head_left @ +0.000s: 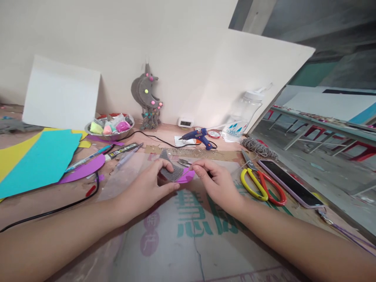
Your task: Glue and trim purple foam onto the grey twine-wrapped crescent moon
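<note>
My left hand (148, 184) pinches a small grey felt piece (172, 171) backed by a purple piece (187, 177), just above the printed cardboard sheet (188, 235). My right hand (216, 182) is at the right edge of that piece, its thumb and forefinger pinched together on what looks like a thin needle or thread; I cannot tell which. Both hands meet at the middle of the table.
Yellow and red scissors (260, 184) and a phone (293, 182) lie to the right. A blue glue gun (199, 138), a bottle (242, 117), a bowl of coloured clay (110, 127) and a grey moon ornament (147, 96) stand behind. Teal foam sheets (38, 160), pens and a black cable lie left.
</note>
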Action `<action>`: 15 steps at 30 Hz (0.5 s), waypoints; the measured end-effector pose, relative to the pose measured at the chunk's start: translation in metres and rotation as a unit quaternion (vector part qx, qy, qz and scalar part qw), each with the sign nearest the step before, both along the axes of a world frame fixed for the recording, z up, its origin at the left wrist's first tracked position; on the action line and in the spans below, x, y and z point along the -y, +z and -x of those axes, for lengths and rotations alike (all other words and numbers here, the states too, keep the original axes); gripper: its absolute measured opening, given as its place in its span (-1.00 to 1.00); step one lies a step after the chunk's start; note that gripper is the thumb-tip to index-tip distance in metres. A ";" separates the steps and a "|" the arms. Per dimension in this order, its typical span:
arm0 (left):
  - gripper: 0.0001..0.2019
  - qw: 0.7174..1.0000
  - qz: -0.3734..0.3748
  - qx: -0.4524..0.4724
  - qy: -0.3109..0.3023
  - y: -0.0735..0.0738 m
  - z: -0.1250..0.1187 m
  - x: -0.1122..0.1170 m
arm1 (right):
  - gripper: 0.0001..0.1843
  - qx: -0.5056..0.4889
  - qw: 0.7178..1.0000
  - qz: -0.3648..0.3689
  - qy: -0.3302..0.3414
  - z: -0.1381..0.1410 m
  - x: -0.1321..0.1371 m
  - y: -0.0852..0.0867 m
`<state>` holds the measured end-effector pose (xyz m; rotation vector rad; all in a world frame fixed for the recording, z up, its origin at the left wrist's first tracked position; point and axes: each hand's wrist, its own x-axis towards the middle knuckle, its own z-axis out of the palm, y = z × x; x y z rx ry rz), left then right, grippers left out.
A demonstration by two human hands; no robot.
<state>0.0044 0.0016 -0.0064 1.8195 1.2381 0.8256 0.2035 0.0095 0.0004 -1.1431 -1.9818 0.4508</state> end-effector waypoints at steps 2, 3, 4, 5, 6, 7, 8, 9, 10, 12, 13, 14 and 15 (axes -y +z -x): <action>-0.72 1.000 0.004 0.012 -0.003 -0.001 0.000 0.000 | -0.80 -0.004 1.000 0.012 -0.007 -0.001 -0.002 0.000; -0.72 1.000 0.006 0.019 -0.005 -0.001 0.000 0.000 | -0.80 -0.004 1.000 0.020 -0.008 -0.002 -0.003 0.000; -0.72 1.000 0.006 0.024 -0.006 -0.001 0.000 0.000 | -0.80 -0.003 1.000 0.027 -0.007 -0.003 -0.004 0.000; -0.72 1.000 -0.001 0.024 -0.004 -0.001 0.000 0.000 | -0.80 0.000 0.999 0.033 -0.004 -0.004 -0.005 0.000; -0.73 1.000 -0.016 0.017 0.001 0.000 0.000 0.000 | -0.80 0.004 0.999 0.038 0.001 -0.006 -0.006 -0.001; -0.75 0.999 -0.036 0.005 0.011 0.001 0.001 0.000 | -0.79 0.010 0.999 0.041 0.006 -0.007 -0.006 -0.001; -0.76 0.998 -0.060 -0.010 0.022 0.002 0.001 0.000 | -0.79 0.015 0.999 0.042 0.009 -0.008 -0.007 -0.002; -0.77 0.996 -0.085 -0.025 0.033 0.003 0.002 0.001 | -0.78 0.020 0.999 0.044 0.010 -0.009 -0.008 -0.003; -0.78 0.993 -0.106 -0.038 0.041 0.004 0.002 0.001 | -0.77 0.025 0.999 0.048 0.008 -0.010 -0.009 -0.004; -0.79 0.988 -0.133 -0.059 0.053 0.006 0.003 0.001 | -0.73 0.033 0.998 0.061 0.000 -0.012 -0.011 -0.006; -0.80 0.986 -0.140 -0.067 0.055 0.007 0.004 0.002 | -0.71 0.035 0.997 0.071 -0.002 -0.012 -0.012 -0.007; -0.80 0.986 -0.142 -0.073 0.057 0.008 0.004 0.002 | -0.69 0.035 0.996 0.082 -0.001 -0.012 -0.013 -0.007; -0.80 0.986 -0.140 -0.077 0.056 0.008 0.004 0.002 | -0.67 0.035 0.995 0.093 0.003 -0.012 -0.014 -0.008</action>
